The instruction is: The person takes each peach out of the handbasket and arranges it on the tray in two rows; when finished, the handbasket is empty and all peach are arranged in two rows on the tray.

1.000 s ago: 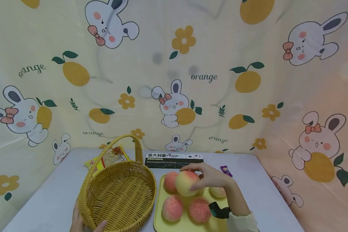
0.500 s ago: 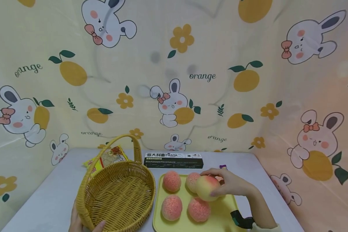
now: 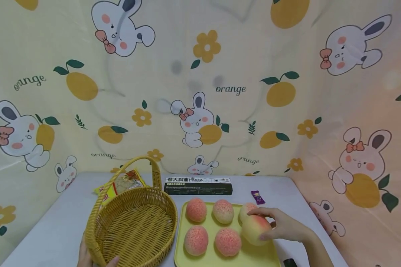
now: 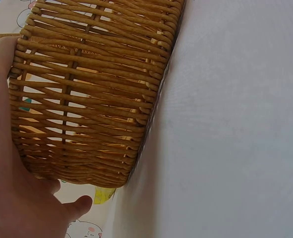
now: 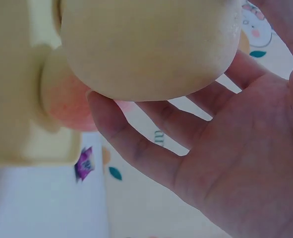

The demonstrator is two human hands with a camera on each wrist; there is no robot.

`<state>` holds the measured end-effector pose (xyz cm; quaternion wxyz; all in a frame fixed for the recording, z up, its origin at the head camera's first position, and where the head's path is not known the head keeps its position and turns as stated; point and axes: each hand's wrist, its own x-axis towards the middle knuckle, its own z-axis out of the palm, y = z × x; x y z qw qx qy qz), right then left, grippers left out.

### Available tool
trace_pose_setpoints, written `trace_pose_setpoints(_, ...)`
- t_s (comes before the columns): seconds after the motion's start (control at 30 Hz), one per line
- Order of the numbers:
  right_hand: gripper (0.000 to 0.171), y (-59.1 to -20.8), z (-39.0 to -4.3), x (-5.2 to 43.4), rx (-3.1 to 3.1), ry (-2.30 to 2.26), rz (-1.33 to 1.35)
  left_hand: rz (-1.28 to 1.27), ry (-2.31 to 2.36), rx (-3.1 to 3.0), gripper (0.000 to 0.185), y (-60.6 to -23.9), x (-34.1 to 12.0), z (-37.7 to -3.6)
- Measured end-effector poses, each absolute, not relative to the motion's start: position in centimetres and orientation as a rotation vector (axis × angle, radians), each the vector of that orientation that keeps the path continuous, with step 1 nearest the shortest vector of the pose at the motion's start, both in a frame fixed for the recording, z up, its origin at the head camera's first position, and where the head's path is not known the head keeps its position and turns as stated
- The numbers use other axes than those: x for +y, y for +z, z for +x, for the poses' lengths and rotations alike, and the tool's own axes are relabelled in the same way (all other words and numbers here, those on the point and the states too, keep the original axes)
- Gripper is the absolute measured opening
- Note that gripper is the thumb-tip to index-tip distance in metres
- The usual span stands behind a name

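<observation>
My right hand [image 3: 279,225] grips a pale yellow peach with a pink blush [image 3: 255,230] just above the right end of a yellow-green tray [image 3: 250,256]. In the right wrist view the peach [image 5: 146,44] sits against my curled fingers [image 5: 136,144]. Several pink peaches lie on the tray, among them two at the back [image 3: 196,209] [image 3: 223,211] and two in front [image 3: 196,240] [image 3: 228,241]; one more [image 3: 245,210] is partly hidden behind the held peach. My left hand [image 3: 86,256] holds the near rim of a wicker basket [image 3: 133,222], with the thumb inside. The left wrist view shows the basket wall [image 4: 96,89] against my left hand [image 4: 12,198].
A dark pasta box [image 3: 198,185] lies behind the tray. A yellow snack packet [image 3: 120,183] sits behind the basket, and a purple sweet [image 3: 258,197] lies at the back right. A rabbit-print curtain [image 3: 200,92] closes off the grey table [image 3: 53,226] at the back and sides.
My right hand has carried the peach from over the tray's back left to its right end, and lower. The left hand and basket have stayed put.
</observation>
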<state>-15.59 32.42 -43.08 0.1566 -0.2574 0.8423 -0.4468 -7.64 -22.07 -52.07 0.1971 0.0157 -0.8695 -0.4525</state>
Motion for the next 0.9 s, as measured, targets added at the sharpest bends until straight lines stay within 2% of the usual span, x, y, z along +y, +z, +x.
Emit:
trace_pose_setpoints(0.33,0.055,-45.2,-14.6,33.2,2.347,-1.299,-0.756,-0.005,-1.224,-2.384,0.087,-52.1,-21.9,-7.7)
trace_pose_setpoints(0.9,0.054,-47.1,-14.2,32.9,2.22,-1.358,-0.688,0.012,-1.291,-2.391,0.088,-52.0,-21.9,-7.7)
